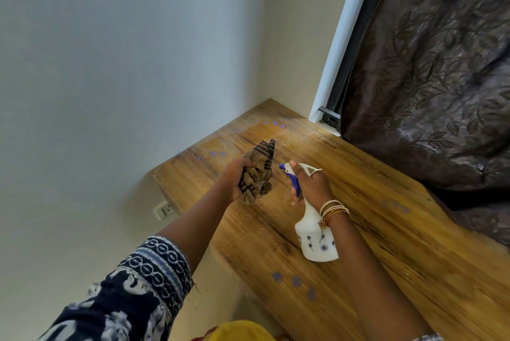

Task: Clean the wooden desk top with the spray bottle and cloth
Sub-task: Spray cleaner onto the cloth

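1. Two hands over the desk [414,271], both full, one head view.
2. Left hand [234,179]: fingers curled tight around a bunched cloth [258,172]. Cloth is brown with dark stripes, crumpled, one end sticking up past the fist toward the far corner, the other end hanging below the palm. Can't tell whether the low end touches the wood.
3. Right hand [313,184]: wrapped around the neck of the spray bottle [314,233], thumb on top of the white head, a finger at the blue trigger [294,184]. Can't tell whether the trigger is pressed.
4. Spray bottle: white body with small dark blue print, tilted, blue nozzle [282,166] aimed left toward the cloth and the far corner, base toward the camera. Held in the air above the desk, just beside the cloth, not touching it.
5. Bangles [332,209], thin and gold-toned, stacked on the right wrist, in front of the bottle's shoulder.
6. Left sleeve [132,293]: dark blue with white pattern, ends at the forearm.
7. Desk: wood grain, runs into the wall corner; pale dusty or wet-looking patch near the far end by the window frame [340,45].
8. Dark brown curtain [441,78] with leaf pattern hangs along the right edge of the desk.
9. White wall socket [164,210] on the wall [124,51] below the desk's left edge.
10. Yellow fabric [242,331] at bottom centre, partly cut off.
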The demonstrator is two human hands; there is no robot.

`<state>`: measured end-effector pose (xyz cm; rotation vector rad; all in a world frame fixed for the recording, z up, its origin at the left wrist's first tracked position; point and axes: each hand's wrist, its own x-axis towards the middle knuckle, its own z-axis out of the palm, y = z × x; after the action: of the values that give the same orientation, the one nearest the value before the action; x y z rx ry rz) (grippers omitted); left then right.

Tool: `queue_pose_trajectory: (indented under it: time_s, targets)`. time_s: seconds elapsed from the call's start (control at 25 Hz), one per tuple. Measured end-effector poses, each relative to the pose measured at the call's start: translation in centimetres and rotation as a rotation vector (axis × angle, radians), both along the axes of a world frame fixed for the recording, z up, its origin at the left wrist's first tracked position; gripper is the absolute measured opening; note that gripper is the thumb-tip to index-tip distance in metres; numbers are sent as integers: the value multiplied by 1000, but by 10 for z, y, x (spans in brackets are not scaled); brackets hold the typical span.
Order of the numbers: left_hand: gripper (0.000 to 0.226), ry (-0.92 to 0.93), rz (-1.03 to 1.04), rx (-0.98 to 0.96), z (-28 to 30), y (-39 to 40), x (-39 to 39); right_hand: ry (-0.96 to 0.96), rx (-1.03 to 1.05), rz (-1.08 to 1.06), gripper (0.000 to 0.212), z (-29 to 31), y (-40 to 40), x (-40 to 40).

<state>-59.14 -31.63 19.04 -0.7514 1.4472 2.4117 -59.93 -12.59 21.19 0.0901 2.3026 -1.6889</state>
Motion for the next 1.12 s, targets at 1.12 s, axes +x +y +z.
queue_pose_trajectory:
  time_s: [1.12]
  targets:
    - [42,2,-23,-6,-10,2,-20,130,46,-28,37,-1,13,-10]
